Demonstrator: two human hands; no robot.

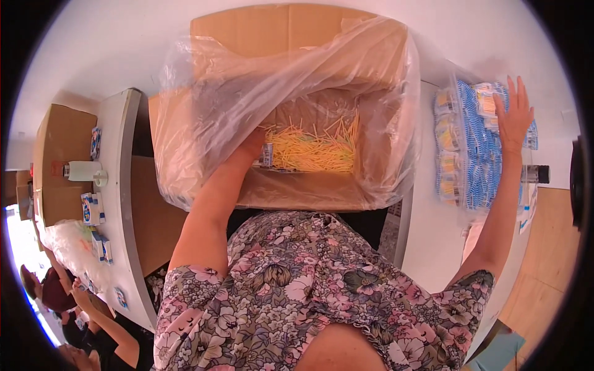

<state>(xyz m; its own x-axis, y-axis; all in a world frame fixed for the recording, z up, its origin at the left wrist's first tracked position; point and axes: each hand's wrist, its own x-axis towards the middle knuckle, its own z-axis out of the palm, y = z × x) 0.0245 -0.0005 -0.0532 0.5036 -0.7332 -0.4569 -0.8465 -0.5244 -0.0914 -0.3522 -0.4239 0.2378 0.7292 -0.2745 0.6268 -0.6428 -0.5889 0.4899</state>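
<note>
My left hand (252,145) reaches into a large cardboard box (278,190) lined with clear plastic film (216,117). Its fingers are largely hidden, so whether it grips anything does not show. Right beside it is a small blue-and-white packet (267,154), at the edge of a heap of thin yellow sticks (315,148). Over on the right, my right hand (515,120) is open with fingers spread, above or touching the top of the blue-and-white striped packets (482,145). These packets lie in rows in clear plastic.
A white table (427,241) carries the packets, with a dark-capped clear container (536,174) beyond them. On the left table stand a cardboard box (65,136), a pale bottle (86,171), small packs (93,209) and crumpled clear plastic (71,244). Other people work at lower left.
</note>
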